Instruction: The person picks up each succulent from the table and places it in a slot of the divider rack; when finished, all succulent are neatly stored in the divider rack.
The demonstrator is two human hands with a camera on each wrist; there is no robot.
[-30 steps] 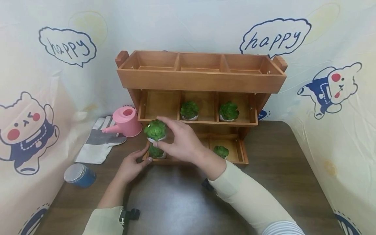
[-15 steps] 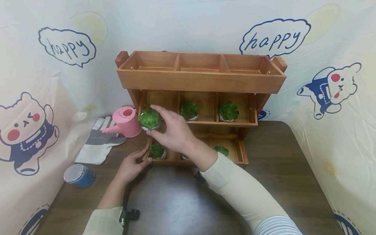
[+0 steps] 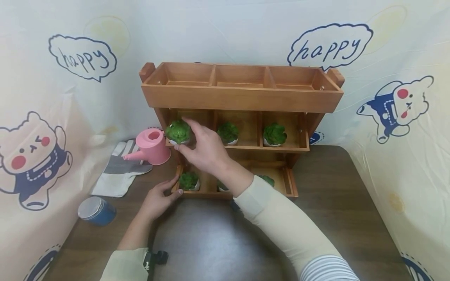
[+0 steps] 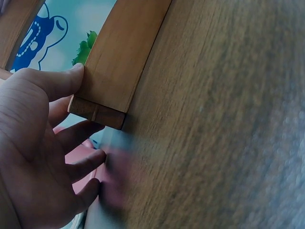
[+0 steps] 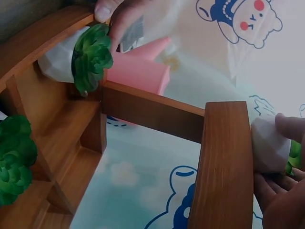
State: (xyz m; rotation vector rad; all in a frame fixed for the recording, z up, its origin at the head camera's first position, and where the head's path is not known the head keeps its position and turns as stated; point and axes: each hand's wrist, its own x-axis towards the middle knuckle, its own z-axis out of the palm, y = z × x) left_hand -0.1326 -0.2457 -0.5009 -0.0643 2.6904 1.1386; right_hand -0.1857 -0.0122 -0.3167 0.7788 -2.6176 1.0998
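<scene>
My right hand (image 3: 207,150) holds a small potted succulent (image 3: 178,131), thumb and fingers around its white pot (image 5: 269,143). In the head view, the plant overlaps the left compartment of the middle tier of a wooden three-tier planter stand (image 3: 242,98); in the right wrist view, the pot is right at that tier's front board (image 5: 226,167). My left hand (image 3: 158,199) grips the front left corner of the bottom tier, thumb on the front board (image 4: 126,52). Beside it, another succulent (image 3: 189,181) sits in the bottom left compartment.
Two succulents stand in the middle tier's centre (image 3: 227,132) and right (image 3: 275,134) compartments. Two more in the bottom tier are partly hidden by my right arm. Left of the stand are a pink watering can (image 3: 152,146), a grey-and-white glove (image 3: 121,171) and a blue jar (image 3: 96,210).
My right hand has lifted the succulent up and slightly left, from in front of the bottom tier to the middle tier's left compartment. The left hand keeps its grip on the corner.
</scene>
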